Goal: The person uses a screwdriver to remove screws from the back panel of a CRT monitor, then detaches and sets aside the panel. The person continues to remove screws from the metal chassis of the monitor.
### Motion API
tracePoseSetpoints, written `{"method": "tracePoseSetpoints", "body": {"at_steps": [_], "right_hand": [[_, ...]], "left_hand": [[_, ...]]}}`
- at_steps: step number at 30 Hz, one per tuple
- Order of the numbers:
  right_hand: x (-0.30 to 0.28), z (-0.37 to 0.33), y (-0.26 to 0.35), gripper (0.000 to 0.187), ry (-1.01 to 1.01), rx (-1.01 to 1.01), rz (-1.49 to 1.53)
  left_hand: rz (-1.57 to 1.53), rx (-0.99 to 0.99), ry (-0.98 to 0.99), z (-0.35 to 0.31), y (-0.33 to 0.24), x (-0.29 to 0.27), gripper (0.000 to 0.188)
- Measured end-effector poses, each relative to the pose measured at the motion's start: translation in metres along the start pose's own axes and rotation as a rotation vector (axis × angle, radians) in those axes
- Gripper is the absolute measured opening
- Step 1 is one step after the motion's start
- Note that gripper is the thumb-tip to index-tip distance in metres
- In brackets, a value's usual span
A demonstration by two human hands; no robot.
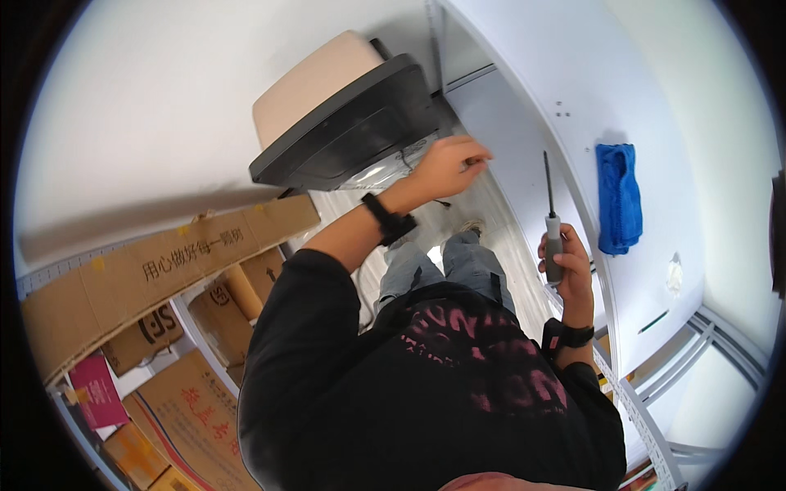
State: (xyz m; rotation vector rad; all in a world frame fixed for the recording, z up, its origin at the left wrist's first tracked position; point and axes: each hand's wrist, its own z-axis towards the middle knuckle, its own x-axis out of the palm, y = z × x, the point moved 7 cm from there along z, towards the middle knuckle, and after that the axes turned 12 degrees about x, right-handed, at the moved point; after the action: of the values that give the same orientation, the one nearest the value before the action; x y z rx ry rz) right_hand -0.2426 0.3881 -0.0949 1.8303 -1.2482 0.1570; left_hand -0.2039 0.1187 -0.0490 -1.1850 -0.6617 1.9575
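Observation:
My right hand [575, 260] is wrapped round the grey handle of a screwdriver [554, 248], whose thin dark shaft points up and away from me beside the edge of a white tabletop [647, 270]. My left hand [450, 168] hovers left of that edge, in front of a black-and-beige piece of furniture [348, 123]. Its thumb and fingers are drawn together; whatever they may hold is too small to make out. Several tiny dark screws [562, 109] lie on the tabletop. A folded blue cloth [619, 199] rests there too, to the right of the screwdriver.
Shelving with cardboard boxes [184, 409] and a long flat carton [168, 258] stands close on my left. A dark slot [653, 322] marks the tabletop's near part. Grey metal rails [679, 360] are at the lower right. A short black cable end [443, 203] hangs over the floor.

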Motion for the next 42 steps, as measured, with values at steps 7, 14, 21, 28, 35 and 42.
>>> {"method": "tracePoseSetpoints", "body": {"at_steps": [7,14,21,28,35,42], "right_hand": [[0.106,0.063,-0.041,0.047,0.163,0.167,-0.218],[0.176,0.096,-0.124,0.044,0.21,0.26,-0.191],[0.192,0.118,-0.221,0.04,0.088,0.318,-0.142],[0.192,0.132,-0.268,0.039,0.035,0.353,-0.033],[0.185,0.148,-0.29,0.039,0.019,0.326,-0.033],[0.2,0.17,-0.316,0.033,0.052,0.291,0.022]], "left_hand": [[0.184,-0.498,-0.016,-0.214,0.02,-0.105,0.014],[0.145,-0.808,-0.348,-0.345,0.064,-0.143,0.01],[0.089,-0.788,-0.447,-0.374,0.133,-0.153,0.042],[0.2,-0.674,-0.361,-0.347,0.167,-0.147,0.057],[0.255,-0.666,-0.379,-0.342,0.182,-0.14,0.038],[0.289,-0.648,-0.359,-0.35,0.196,-0.139,0.031]]}}
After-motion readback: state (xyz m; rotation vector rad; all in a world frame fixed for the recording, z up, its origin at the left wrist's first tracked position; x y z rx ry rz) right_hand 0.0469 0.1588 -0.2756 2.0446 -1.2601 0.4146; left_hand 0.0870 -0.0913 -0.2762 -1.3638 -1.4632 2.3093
